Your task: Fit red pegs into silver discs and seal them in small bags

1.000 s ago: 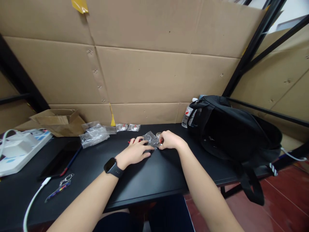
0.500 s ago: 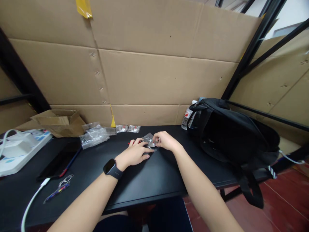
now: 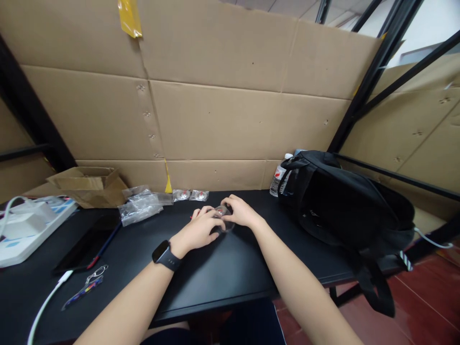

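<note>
At the middle of the black table, both hands meet over a small round, clear-and-silver item with a red spot (image 3: 222, 211), with clear plastic around it; its kind is too small to tell. My left hand (image 3: 201, 227), a dark watch on its wrist, has bent fingers and thumb against the item's left side. My right hand (image 3: 240, 212) pinches its right edge between thumb and fingers. A bit of a red object (image 3: 193, 215) shows beside the left fingertips, mostly hidden. Two similar round items in clear packets (image 3: 190, 195) lie at the back by the cardboard wall.
Crumpled clear plastic bags (image 3: 140, 206) and an open cardboard box (image 3: 89, 186) sit back left. Nearer are a power strip (image 3: 39, 235), a phone (image 3: 88, 242), a pen (image 3: 104, 244) and a keyring (image 3: 88, 285). A black backpack (image 3: 345, 206) and a water bottle (image 3: 278, 181) occupy the right.
My right hand has shifted slightly left and changed its hold at the item's edge. The left fingers have curled in closer around the item. The camera view has tilted slightly.
</note>
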`<state>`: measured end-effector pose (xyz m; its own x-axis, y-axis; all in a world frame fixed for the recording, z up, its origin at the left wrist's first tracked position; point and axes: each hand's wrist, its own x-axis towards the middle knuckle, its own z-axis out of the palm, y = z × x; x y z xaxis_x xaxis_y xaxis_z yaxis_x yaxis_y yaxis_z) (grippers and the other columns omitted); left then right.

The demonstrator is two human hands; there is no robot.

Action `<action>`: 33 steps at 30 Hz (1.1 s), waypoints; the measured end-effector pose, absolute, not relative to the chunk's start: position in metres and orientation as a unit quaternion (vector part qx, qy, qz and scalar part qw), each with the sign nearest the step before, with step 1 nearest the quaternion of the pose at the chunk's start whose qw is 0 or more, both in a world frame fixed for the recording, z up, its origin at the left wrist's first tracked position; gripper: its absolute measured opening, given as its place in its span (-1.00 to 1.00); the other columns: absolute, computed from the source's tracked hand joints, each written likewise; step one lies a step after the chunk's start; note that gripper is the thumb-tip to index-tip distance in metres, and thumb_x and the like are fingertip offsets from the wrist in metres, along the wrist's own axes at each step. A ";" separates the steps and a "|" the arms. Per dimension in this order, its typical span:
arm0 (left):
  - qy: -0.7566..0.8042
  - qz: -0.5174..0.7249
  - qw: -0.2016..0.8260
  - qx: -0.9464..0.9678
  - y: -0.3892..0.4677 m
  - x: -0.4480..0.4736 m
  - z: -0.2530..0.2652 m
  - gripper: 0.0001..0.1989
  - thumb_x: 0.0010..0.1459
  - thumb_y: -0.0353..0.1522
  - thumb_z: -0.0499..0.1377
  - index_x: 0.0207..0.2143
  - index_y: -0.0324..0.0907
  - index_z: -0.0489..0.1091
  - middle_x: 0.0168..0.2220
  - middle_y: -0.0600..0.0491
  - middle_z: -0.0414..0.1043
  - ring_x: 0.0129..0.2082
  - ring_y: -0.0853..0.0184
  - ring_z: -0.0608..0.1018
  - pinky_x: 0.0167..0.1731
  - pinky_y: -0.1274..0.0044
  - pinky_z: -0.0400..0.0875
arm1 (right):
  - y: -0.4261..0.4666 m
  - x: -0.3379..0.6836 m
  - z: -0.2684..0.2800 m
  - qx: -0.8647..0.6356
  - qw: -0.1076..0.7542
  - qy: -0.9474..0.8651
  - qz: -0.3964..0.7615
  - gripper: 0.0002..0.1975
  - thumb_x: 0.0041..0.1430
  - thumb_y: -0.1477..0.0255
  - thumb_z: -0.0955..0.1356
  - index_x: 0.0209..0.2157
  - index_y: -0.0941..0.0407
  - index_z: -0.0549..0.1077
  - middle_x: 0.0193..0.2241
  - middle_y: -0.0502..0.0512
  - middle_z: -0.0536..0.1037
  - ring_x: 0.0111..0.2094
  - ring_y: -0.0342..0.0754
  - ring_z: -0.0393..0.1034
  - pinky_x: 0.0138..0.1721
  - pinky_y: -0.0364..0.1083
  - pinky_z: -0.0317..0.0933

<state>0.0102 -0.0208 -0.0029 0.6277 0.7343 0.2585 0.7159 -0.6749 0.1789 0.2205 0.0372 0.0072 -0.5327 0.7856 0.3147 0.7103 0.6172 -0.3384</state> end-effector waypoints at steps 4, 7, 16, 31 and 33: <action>0.435 0.212 -0.010 0.875 -0.021 0.015 0.002 -0.79 0.13 -0.45 0.22 -0.17 -0.02 0.44 0.01 0.01 0.42 0.10 0.11 0.29 -0.02 0.29 0.16 | 0.038 0.238 0.018 -0.364 0.269 -0.881 0.140 -0.77 0.36 0.50 0.23 -0.12 0.10 0.51 -0.25 0.07 0.48 -0.22 -0.11 0.38 -0.11 -0.15 0.20; 0.452 0.235 -0.016 0.861 -0.021 0.018 0.004 -0.89 0.22 -0.43 0.16 -0.22 -0.05 0.40 -0.09 0.02 0.48 0.05 0.14 0.33 -0.07 0.31 0.13 | 0.040 0.243 0.017 -0.381 0.256 -0.880 0.123 -0.74 0.16 0.63 0.36 -0.14 0.10 0.53 -0.25 0.05 0.46 -0.24 -0.12 0.36 -0.17 -0.17 0.19; 0.500 0.248 0.009 0.830 -0.011 0.008 0.000 -0.95 0.21 -0.37 0.17 -0.26 -0.05 0.42 -0.17 0.05 0.55 0.01 0.14 0.40 -0.06 0.31 0.07 | 0.041 0.235 0.009 -0.384 0.234 -0.882 0.138 -0.94 0.09 0.53 0.47 -0.35 0.11 0.63 -0.35 0.03 0.53 -0.35 -0.15 0.38 -0.26 -0.19 0.17; 0.569 0.320 0.079 0.753 -0.004 0.016 -0.009 -0.72 0.25 -0.36 0.10 0.02 -0.03 0.23 -0.35 0.12 0.59 -0.13 0.21 0.52 -0.11 0.34 0.09 | 0.045 0.243 0.004 -0.452 0.295 -0.800 0.261 -0.52 -0.01 0.59 0.41 -0.01 0.09 0.36 -0.50 -0.08 0.60 -0.48 -0.14 0.48 -0.36 -0.22 0.24; 0.553 0.298 0.048 0.777 -0.006 0.018 -0.011 -0.78 0.27 -0.39 0.06 -0.04 -0.02 0.29 -0.33 0.08 0.57 -0.08 0.18 0.48 -0.09 0.33 0.09 | 0.043 0.242 0.003 -0.451 0.288 -0.811 0.237 -0.53 -0.01 0.62 0.38 -0.03 0.07 0.34 -0.53 -0.12 0.57 -0.50 -0.15 0.46 -0.36 -0.22 0.23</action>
